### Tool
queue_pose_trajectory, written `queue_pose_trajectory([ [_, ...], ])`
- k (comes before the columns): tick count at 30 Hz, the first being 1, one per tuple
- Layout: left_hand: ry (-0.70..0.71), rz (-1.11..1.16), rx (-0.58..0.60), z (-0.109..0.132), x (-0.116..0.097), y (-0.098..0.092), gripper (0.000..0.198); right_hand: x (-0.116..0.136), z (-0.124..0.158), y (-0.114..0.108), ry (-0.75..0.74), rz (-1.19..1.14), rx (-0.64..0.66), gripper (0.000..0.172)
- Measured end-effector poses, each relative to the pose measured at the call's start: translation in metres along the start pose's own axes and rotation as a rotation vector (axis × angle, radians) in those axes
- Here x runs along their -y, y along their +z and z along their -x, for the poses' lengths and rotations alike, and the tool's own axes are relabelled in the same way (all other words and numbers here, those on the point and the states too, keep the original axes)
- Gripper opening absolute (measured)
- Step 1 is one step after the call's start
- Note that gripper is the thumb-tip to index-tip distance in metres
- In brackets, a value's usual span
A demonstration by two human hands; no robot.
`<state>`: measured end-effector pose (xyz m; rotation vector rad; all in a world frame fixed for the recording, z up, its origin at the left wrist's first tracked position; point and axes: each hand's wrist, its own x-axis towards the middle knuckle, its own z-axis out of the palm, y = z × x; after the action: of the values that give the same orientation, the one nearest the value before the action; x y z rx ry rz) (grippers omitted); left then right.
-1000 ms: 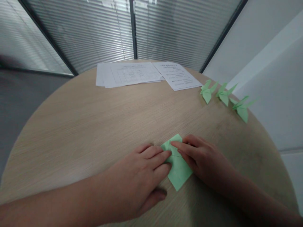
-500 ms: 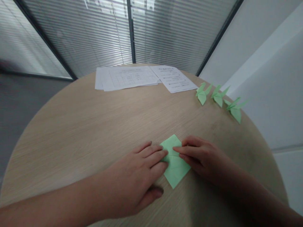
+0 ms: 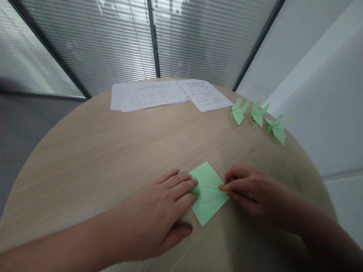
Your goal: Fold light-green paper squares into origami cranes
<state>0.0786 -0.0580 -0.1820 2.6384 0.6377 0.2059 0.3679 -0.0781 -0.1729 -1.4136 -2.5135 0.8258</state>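
A square of light green origami paper (image 3: 208, 204) lies corner-forward on the table, with crease lines running across its middle. Flat on its left corner rest the fingertips of my left hand (image 3: 170, 211), fingers stretched out and thumb apart on the wood. My right hand (image 3: 252, 189) pinches the paper's right corner between thumb and index finger; the very tip of that corner is hidden by the fingers.
Three folded green paper cranes, the left one (image 3: 238, 112), the middle one (image 3: 258, 114) and the right one (image 3: 278, 130), stand near the round table's (image 3: 113, 151) far right edge. Printed sheets (image 3: 153, 94) lie at the back, before a glass wall with blinds (image 3: 113, 41).
My right hand has slid outward from near the paper's middle to its right corner. The left hand stays pressed on the left corner. The view has shifted slightly.
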Motion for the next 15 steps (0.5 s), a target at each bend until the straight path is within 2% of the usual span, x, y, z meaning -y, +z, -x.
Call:
queue_pose_trajectory([
  [6,0.024,0.008,-0.02,0.0,0.002,-0.001,0.039,-0.004,0.006,-0.007,0.015,0.008,-0.028,0.026],
  [9,0.063,0.02,-0.041,-0.005,0.01,0.0,0.035,-0.01,0.0,-0.007,0.066,0.041,-0.166,0.031],
  [11,0.091,0.038,-0.058,-0.01,0.017,0.003,0.025,-0.015,-0.005,-0.001,0.07,0.045,-0.29,0.025],
  [13,0.108,0.061,-0.09,-0.015,0.024,0.005,0.015,-0.022,-0.012,0.009,0.029,0.067,-0.375,0.034],
  [15,0.09,0.079,-0.123,-0.018,0.029,0.008,0.015,-0.028,-0.02,0.021,-0.03,0.131,-0.428,0.046],
])
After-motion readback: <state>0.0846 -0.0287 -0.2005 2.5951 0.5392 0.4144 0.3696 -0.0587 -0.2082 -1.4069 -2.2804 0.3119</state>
